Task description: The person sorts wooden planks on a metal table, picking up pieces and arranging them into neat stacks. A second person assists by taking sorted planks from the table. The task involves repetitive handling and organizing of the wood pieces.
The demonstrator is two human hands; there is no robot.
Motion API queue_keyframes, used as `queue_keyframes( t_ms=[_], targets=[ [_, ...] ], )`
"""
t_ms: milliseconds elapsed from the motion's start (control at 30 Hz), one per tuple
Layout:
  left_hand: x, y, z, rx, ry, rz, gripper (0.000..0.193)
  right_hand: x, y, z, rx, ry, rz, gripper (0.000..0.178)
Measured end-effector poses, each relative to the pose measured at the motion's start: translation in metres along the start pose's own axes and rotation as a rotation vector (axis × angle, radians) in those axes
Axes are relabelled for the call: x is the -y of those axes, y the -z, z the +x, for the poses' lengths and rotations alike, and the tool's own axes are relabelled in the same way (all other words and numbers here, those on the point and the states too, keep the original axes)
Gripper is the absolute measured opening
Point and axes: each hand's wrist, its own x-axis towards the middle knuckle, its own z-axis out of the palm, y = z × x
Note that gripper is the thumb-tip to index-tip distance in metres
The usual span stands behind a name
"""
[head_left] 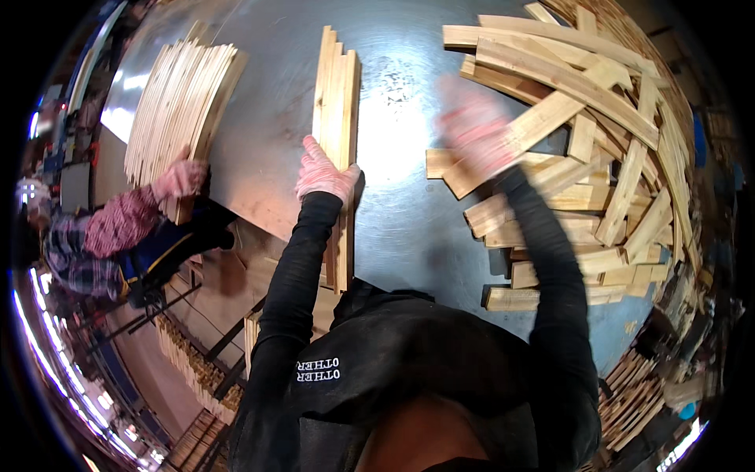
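Note:
A pinkish work glove covers my left hand (pixel 326 175), which lies across a short row of wooden slats (pixel 336 102) standing side by side at the middle of the metal table. Its fingers and thumb grip the row's two sides near the lower end. My right hand (pixel 474 130), gloved alike, is smeared by motion at the left edge of a loose heap of wooden slats (pixel 566 79). It is over or beside a slanting slat (pixel 543 126); whether it holds that slat is not clear.
The shiny metal table (pixel 401 197) spans between both hands. At the left a co-worker's gloved hand (pixel 181 177) rests at the near end of a tight stack of slats (pixel 177 110). More wood strips (pixel 193 358) lie below the table at lower left, others (pixel 633 397) at lower right.

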Motion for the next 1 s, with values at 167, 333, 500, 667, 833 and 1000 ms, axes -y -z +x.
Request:
queue_keyframes(
  t_ms=[167, 333, 500, 667, 833, 1000],
  targets=[
    [0.006, 0.001, 0.005, -0.015, -0.056, -0.058, 0.117, -0.182, 0.105, 0.017, 0.287, -0.456, -0.688, 0.093],
    [0.046, -0.004, 0.029, -0.109, -0.116, 0.029, 0.117, -0.185, 0.108, 0.021, 0.486, -0.204, -0.506, 0.080],
    [0.040, -0.008, 0.035, -0.095, -0.108, 0.072, 0.118, -0.125, 0.076, 0.015, 0.586, -0.255, -0.058, 0.060],
    [0.050, 0.005, 0.028, -0.108, -0.104, 0.062, 0.122, -0.054, -0.011, 0.000, 0.177, -0.296, 0.697, 0.040],
    [0.093, -0.008, -0.001, 0.004, -0.083, -0.168, 0.126, 0.067, -0.073, 0.029, 0.425, -0.039, 0.189, 0.030],
    [0.068, -0.010, -0.042, -0.085, -0.062, 0.178, 0.127, 0.123, -0.068, 0.041, 0.742, -0.125, 0.370, 0.067]
  ],
)
